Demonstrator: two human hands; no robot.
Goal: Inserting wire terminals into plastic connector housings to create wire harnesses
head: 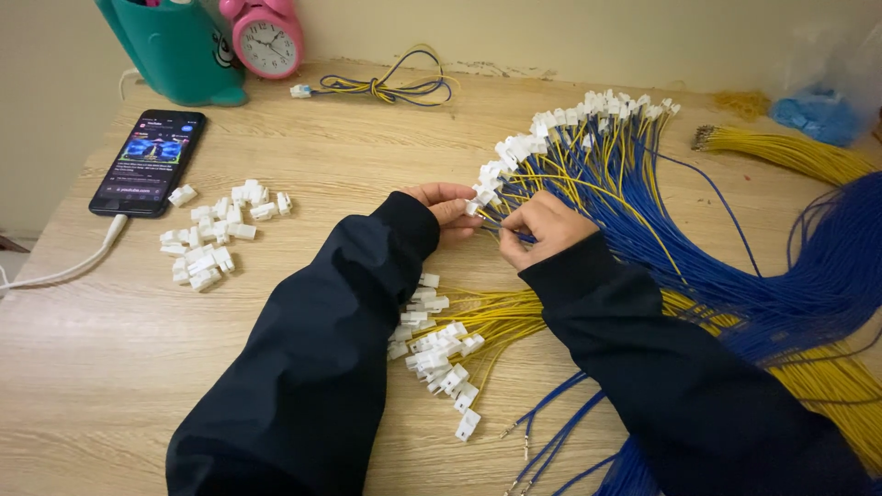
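Note:
My left hand [447, 204] pinches a small white plastic connector [475, 208] at its fingertips. My right hand [542, 226] sits right beside it, fingers closed on a blue wire [504, 231] whose end points at that connector. Both hands are over the middle of the wooden table [110, 349], in dark sleeves. Behind them fans out a bundle of blue and yellow wires with white connectors on the ends [588, 119]. Below my wrists lies a bunch of yellow wires fitted with white connectors [441, 354].
A heap of loose white connectors [213, 237] lies left of centre. A phone [147, 161] on a white cable rests at the left. A teal holder [175, 46], pink alarm clock [267, 39] and small wire loom [386, 87] stand at the back. Blue and yellow wire bundles [818, 285] fill the right.

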